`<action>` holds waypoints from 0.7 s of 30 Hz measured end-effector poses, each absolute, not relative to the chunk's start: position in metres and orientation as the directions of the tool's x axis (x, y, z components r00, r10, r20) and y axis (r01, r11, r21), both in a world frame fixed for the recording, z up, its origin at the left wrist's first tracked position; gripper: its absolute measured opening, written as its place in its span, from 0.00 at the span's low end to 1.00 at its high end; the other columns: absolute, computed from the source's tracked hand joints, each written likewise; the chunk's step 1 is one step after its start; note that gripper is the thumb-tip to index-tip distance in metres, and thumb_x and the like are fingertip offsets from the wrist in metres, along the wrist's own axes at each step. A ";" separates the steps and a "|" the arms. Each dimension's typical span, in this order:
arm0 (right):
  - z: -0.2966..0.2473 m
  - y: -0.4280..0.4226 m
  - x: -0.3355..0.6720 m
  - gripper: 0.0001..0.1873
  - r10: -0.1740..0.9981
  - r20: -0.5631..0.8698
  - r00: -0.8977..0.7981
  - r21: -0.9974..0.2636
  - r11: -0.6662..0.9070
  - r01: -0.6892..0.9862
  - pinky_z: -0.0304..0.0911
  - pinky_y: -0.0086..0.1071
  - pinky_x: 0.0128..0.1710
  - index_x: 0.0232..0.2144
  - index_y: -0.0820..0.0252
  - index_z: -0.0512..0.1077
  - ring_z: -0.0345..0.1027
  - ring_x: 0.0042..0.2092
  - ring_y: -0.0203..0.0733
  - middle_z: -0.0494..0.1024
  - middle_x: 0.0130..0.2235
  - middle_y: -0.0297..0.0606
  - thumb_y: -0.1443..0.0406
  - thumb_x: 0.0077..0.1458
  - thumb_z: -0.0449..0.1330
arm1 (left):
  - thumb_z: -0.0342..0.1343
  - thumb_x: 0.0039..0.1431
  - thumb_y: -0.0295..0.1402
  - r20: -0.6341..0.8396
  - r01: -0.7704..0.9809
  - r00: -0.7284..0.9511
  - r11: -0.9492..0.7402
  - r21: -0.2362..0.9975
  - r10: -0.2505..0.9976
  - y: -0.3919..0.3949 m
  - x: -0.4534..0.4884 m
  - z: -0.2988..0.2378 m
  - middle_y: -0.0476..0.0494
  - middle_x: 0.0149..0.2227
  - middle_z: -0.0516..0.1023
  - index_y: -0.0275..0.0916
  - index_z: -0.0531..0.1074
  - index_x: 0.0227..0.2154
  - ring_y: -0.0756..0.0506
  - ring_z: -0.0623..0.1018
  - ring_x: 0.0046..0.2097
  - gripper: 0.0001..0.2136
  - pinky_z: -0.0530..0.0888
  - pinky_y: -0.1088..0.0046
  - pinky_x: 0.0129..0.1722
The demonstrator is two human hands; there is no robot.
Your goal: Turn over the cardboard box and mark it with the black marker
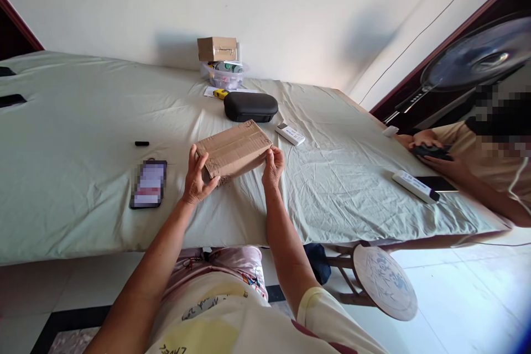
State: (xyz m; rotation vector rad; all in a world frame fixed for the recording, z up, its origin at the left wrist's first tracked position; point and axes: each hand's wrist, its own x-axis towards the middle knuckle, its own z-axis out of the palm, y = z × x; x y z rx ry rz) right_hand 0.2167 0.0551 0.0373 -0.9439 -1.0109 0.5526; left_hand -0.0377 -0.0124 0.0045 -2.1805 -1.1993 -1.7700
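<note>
A brown cardboard box (234, 146), closed and with a strip of tape along its top, is held tilted over the cloth-covered table. My left hand (197, 177) grips its near left corner, thumb low and fingers on the end. At the right end, my right hand (272, 166) pinches the corner between thumb and bent fingers. Just behind the box lies a black zip case (251, 107). A white box-shaped device (290, 134) rests a little beyond my right hand, and a phone (149, 183) with a lit screen lies left of my left hand.
At the wall, a clear plastic tub (226, 76) carries a small carton (217, 48), with a yellow tool (220, 93) in front. Another person's hands (433, 149) hold a dark object at the right, near a second white device (415, 186). A round stool (385, 282) stands below the table edge.
</note>
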 end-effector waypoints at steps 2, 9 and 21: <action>0.033 0.056 0.217 0.23 0.791 0.425 0.440 -0.881 0.473 -0.001 0.64 0.31 0.40 0.38 0.56 0.72 0.65 0.37 0.37 0.73 0.34 0.32 0.43 0.57 0.62 | 0.59 0.66 0.51 0.799 0.599 -0.045 -0.624 0.502 0.600 -0.009 -0.037 -0.005 0.26 0.77 0.51 0.40 0.51 0.74 0.30 0.57 0.77 0.40 0.62 0.47 0.73; 0.018 0.055 0.201 0.23 0.875 0.382 0.299 -0.922 0.385 0.053 0.63 0.31 0.38 0.39 0.55 0.72 0.65 0.36 0.38 0.71 0.33 0.33 0.42 0.58 0.61 | 0.52 0.69 0.44 0.508 0.589 -0.296 -0.264 0.764 0.809 -0.003 -0.048 -0.014 0.28 0.62 0.77 0.36 0.63 0.68 0.35 0.78 0.63 0.29 0.76 0.58 0.60; 0.009 0.049 0.198 0.11 0.962 0.245 0.121 -0.861 0.158 0.483 0.69 0.39 0.49 0.42 0.56 0.75 0.74 0.44 0.46 0.82 0.41 0.40 0.62 0.60 0.55 | 0.52 0.68 0.40 0.457 0.504 -0.471 -0.195 0.841 0.754 0.000 -0.053 -0.010 0.35 0.52 0.84 0.40 0.71 0.59 0.37 0.83 0.53 0.20 0.78 0.61 0.52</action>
